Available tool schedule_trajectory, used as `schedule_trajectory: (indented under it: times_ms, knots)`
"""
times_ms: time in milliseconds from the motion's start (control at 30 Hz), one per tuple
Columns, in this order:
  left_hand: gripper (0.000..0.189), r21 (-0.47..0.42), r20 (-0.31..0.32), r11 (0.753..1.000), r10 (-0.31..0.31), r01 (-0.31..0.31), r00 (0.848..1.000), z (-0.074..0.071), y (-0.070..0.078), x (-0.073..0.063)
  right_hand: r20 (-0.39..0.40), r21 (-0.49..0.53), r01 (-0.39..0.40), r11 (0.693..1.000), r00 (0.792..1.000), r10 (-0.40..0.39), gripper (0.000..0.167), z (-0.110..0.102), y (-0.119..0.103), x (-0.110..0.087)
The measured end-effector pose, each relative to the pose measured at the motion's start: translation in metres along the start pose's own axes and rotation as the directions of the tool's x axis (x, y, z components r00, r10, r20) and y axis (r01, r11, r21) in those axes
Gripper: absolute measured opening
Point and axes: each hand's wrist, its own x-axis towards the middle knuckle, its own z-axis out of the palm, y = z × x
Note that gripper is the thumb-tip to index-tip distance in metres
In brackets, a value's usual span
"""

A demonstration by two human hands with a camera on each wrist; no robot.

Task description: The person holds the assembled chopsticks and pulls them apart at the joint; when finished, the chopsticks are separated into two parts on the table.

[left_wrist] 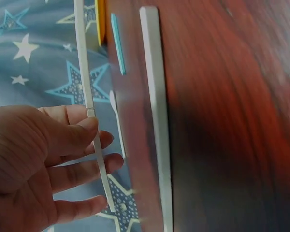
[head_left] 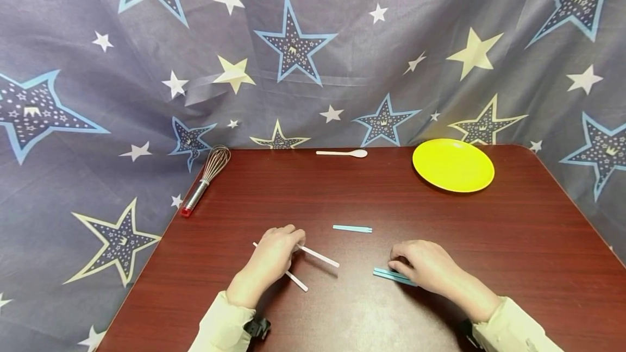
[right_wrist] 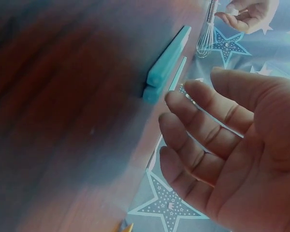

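Note:
My left hand (head_left: 277, 249) pinches a white chopstick (head_left: 319, 257) between thumb and fingers, lifted off the table. A joint line shows on this chopstick (left_wrist: 83, 63) in the left wrist view. Beneath the hand a second white chopstick (head_left: 297, 282) lies on the wood, its middle hidden in the head view. My right hand (head_left: 425, 262) hovers at a pair of light-blue chopsticks (head_left: 388, 274) lying side by side. In the right wrist view its fingers (right_wrist: 203, 130) are loosely bent, apart from the blue pair (right_wrist: 168, 60). Farther back lies another light-blue stick (head_left: 352, 228).
A yellow plate (head_left: 453, 165) sits at the back right of the dark red table (head_left: 293, 194). At the back edge lies a white spoon (head_left: 342, 153). A wire whisk (head_left: 205, 181) with a red handle end lies along the left edge. Star-patterned cloth (head_left: 313, 102) hangs behind.

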Motion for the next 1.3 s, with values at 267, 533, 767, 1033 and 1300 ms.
schedule_trajectory:
  times_ms: [267,533,767,1033,1300]
  knots:
    - [0.025,-0.039,-0.038,0.997,0.069,-0.07,0.997,0.003,0.02,0.005,-0.033,-0.007,0.011,1.0,0.999,-0.011,0.008,0.002,-0.002,0.0]
    - [0.023,-0.068,-0.07,0.991,0.107,-0.111,0.992,0.003,0.034,0.012,-0.077,-0.026,0.026,0.999,0.997,-0.028,0.008,0.005,-0.006,0.004]
    - [0.02,-0.072,-0.061,0.988,0.133,-0.137,0.989,0.01,0.047,0.015,-0.111,-0.034,0.008,0.999,0.994,-0.012,0.003,0.007,-0.013,0.007]
    - [0.015,-0.113,-0.04,0.984,0.132,-0.135,0.991,0.016,0.062,0.02,-0.151,0.036,-0.015,0.999,0.988,0.021,0.015,0.007,-0.023,0.011]
    - [0.012,-0.133,0.006,0.986,0.105,-0.103,0.994,0.018,0.076,0.025,-0.065,0.202,0.034,0.979,0.998,-0.022,0.024,0.01,-0.03,0.012]
